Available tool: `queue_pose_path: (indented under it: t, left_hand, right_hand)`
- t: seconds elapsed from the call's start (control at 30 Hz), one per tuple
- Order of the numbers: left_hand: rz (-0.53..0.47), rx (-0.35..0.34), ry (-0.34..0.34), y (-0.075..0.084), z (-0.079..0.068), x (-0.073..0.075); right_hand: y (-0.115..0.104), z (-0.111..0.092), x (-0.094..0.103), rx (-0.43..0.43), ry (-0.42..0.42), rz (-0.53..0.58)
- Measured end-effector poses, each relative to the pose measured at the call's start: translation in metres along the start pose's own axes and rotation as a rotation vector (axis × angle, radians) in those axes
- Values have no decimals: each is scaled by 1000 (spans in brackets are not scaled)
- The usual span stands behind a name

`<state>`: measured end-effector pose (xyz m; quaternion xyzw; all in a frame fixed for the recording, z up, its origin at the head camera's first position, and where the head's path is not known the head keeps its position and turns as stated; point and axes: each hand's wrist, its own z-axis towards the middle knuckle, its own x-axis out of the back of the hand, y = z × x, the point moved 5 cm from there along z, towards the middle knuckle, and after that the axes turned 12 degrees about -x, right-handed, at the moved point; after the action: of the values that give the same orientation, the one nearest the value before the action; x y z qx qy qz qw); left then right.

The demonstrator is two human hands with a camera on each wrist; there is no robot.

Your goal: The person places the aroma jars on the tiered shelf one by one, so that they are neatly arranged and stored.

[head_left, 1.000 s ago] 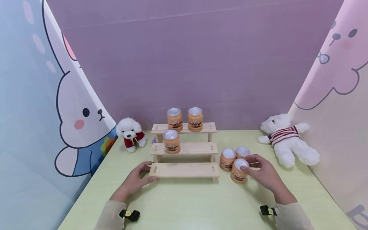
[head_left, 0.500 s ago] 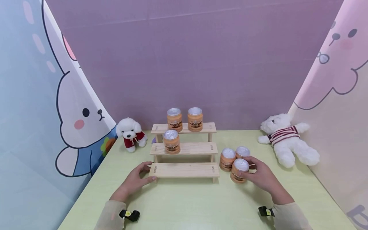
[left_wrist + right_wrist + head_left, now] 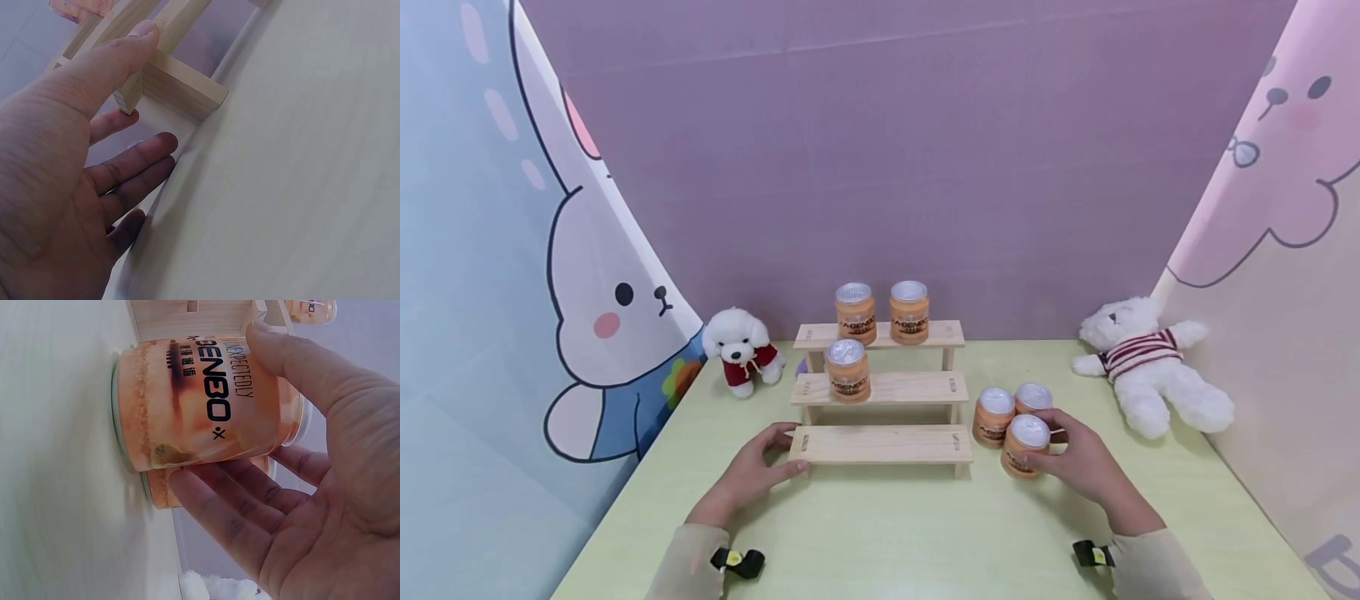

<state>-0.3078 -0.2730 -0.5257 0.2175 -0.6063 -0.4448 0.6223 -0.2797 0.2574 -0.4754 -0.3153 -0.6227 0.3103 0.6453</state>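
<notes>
In the head view a three-step wooden stand (image 3: 880, 446) stands mid-table. My left hand (image 3: 751, 468) holds the left end of its lowest step; in the left wrist view the thumb lies over the board, the index finger reaches the underside of its end, and the other fingers are spread. My right hand (image 3: 1086, 463) grips the front orange can (image 3: 206, 406) of three to the right of the stand, thumb on one side and fingers round the other. The can stands upright, its silver lid uppermost. Close behind it are a left can (image 3: 991, 423) and a back can (image 3: 1033, 397).
Two cans, a left one (image 3: 856, 321) and a right one (image 3: 910, 319), stand on the top step, and one can (image 3: 848, 379) on the middle step. A plush dog (image 3: 741, 354) sits at the back left, a plush bear (image 3: 1142, 362) lies at the right.
My right thumb has come down from the front can's lid rim to its side, and the hand has shifted slightly left. The left hand and stand stay still.
</notes>
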Motion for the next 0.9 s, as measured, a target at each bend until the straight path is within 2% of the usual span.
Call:
queue_pose_path:
  t: [0.9]
  left_hand:
    - [-4, 2, 7, -2, 0, 0]
  right_hand:
    - [4, 2, 1, 20, 57, -81]
